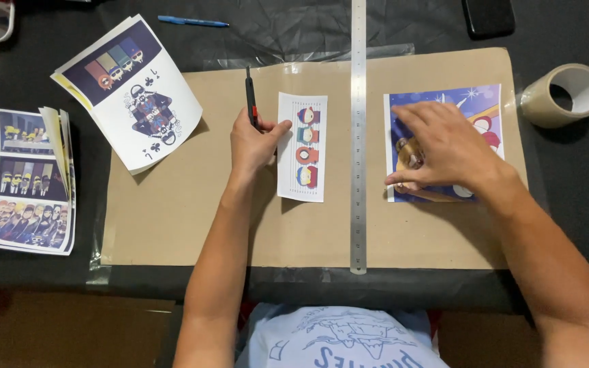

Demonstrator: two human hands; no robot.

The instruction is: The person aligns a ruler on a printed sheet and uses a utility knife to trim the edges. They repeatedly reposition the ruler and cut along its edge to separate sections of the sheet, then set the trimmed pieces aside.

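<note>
My left hand grips a slim black and red craft knife that points away from me, its thumb touching the left edge of a narrow white strip printed with cartoon figures. Flat on a colourful cartoon print lies my right hand, fingers spread. A long steel ruler runs front to back between the strip and the print. All of this rests on a brown cardboard sheet.
A playing-card style print lies at the cardboard's upper left, and a stack of cartoon prints at far left. A roll of tape stands at right. A blue pen and a dark phone lie at the back.
</note>
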